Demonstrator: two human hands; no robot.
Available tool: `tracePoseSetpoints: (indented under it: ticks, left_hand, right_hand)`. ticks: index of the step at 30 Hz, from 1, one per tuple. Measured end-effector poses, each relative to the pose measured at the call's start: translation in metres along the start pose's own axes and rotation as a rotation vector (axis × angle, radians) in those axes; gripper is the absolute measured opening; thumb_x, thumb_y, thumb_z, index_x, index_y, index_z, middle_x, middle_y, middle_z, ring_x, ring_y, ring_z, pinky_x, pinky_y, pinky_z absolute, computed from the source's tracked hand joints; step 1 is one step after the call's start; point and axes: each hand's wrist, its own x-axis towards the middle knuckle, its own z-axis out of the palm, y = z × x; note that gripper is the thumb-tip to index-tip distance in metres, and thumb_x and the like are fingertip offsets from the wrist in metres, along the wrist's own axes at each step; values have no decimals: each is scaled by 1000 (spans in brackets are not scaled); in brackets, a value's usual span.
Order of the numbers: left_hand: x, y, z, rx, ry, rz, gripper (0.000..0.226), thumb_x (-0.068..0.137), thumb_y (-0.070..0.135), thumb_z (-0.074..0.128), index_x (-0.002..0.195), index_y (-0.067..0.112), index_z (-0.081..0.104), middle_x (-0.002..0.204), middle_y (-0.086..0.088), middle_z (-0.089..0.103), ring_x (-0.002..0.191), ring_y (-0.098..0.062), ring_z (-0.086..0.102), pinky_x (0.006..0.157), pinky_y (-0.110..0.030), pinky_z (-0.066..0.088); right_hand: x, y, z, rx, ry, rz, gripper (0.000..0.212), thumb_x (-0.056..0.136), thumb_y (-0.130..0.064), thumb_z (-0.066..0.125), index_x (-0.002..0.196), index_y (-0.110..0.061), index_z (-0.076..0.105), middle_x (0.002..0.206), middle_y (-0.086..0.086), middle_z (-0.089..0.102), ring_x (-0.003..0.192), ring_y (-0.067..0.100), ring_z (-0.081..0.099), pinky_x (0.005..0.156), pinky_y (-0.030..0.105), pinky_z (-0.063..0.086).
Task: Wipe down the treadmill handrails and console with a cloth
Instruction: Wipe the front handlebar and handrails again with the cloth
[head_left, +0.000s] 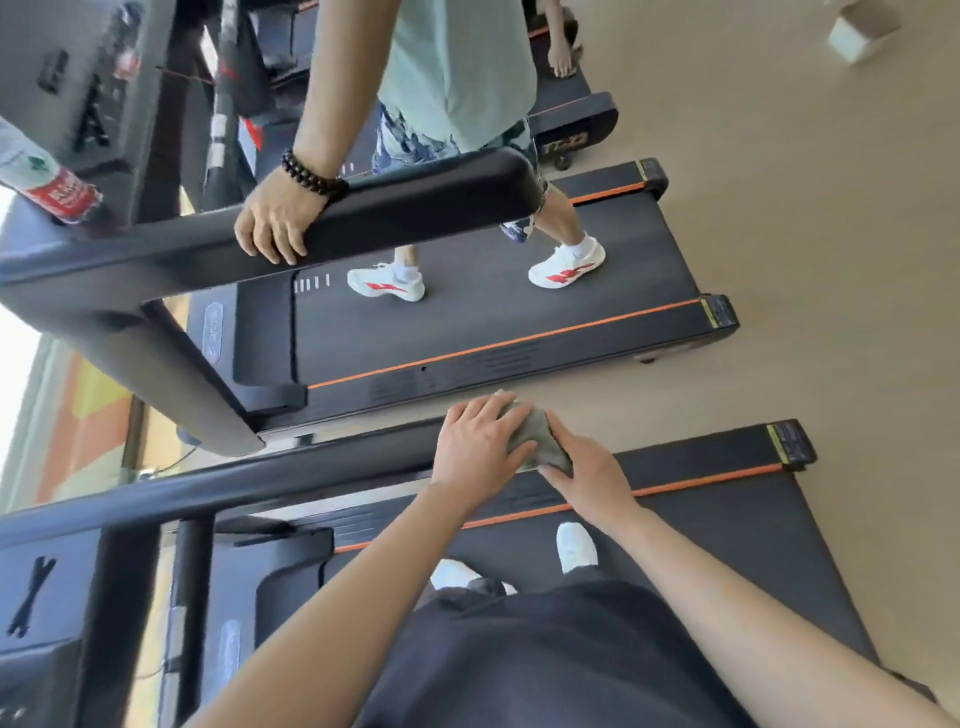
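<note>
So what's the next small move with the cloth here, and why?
Probably drag the cloth along the handrail, away from its free end. The left hand and right hand both hold it bunched at that end, and the long stretch of rail beyond them is uncovered, so one steady pass would likely wipe it.

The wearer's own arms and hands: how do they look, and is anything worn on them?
The left forearm and right forearm are bare up to the frame's edge, with no sleeve. The left hand and right hand wear no gloves; no watch or bracelet shows. The dark bead bracelet is on another person's wrist.
</note>
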Motion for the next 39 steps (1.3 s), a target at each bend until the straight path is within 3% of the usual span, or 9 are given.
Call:
tracePoseSetpoints:
  ticks: [4, 7, 9, 11, 14, 16, 22, 26, 39]
  left_hand:
    - [14, 8, 4, 42, -88, 67, 42, 78, 44, 76, 118, 31, 70, 124, 6, 68, 109, -24, 66, 91, -39, 49]
    - [14, 2, 3, 42, -98, 103, 45, 80, 45, 73, 123, 32, 67, 129, 6, 65, 113, -24, 63, 93, -40, 49]
    - [8, -2, 0, 31, -80, 93, 50, 80, 46, 73, 126, 32, 63, 133, 6, 62, 116, -24, 61, 94, -41, 50]
    - [0, -4, -3, 25, -38, 60, 56, 76, 45, 77, 128, 32, 62, 134, 6, 62, 116, -24, 61, 93, -41, 50]
    - [-15, -7, -8, 4, 50, -17, 64, 73, 47, 78, 133, 34, 59, 133, 7, 62, 117, -20, 60, 94, -38, 49]
    - [-24, -9, -10, -23, 112, -72, 61, 76, 51, 71, 133, 34, 60, 130, 8, 62, 117, -19, 60, 96, -36, 47]
    - [-51, -35, -16, -25, 194, -221, 45, 89, 54, 61, 130, 34, 63, 128, 11, 63, 118, -16, 60, 98, -35, 46]
    - [-69, -56, -18, -3, 217, -268, 46, 88, 55, 58, 129, 33, 64, 128, 12, 63, 118, -16, 60, 97, -35, 46]
    - [-128, -133, -21, 32, 354, -405, 49, 85, 56, 62, 122, 25, 71, 128, 3, 68, 123, -19, 61, 103, -39, 44]
  right_hand:
    - [-21, -2, -3, 295, -44, 129, 52, 88, -21, 67, 132, -46, 53, 119, -18, 64, 114, 7, 61, 94, 27, 47]
    - [-24, -16, -8, 649, -42, 191, 40, 96, -12, 55, 113, -48, 62, 110, -12, 72, 97, 2, 66, 87, 29, 49]
    - [-19, -24, -9, 764, -28, 195, 38, 102, -16, 49, 113, -50, 62, 108, -18, 71, 101, -2, 64, 88, 21, 49]
    - [-15, -34, -7, 815, 1, 223, 35, 103, -19, 52, 130, -39, 61, 112, -15, 70, 104, -2, 62, 95, 23, 49]
    - [-8, -44, -3, 677, 48, 173, 47, 99, -21, 61, 145, -23, 52, 139, -7, 58, 127, 5, 54, 114, 36, 40]
    - [-3, -55, -6, 537, 49, 90, 49, 98, -19, 62, 145, -24, 51, 150, -4, 49, 138, 7, 43, 118, 33, 33]
    - [15, -81, -13, 107, 32, -150, 51, 93, -22, 68, 142, -22, 55, 153, 1, 47, 141, 18, 40, 116, 32, 32]
    - [27, -100, -7, -186, 30, -311, 52, 87, -29, 72, 137, -22, 60, 143, -1, 57, 135, 24, 48, 109, 44, 40]
    - [56, -182, 51, -524, -222, -441, 62, 92, -47, 63, 148, -29, 43, 151, -8, 48, 136, 18, 45, 106, 37, 34]
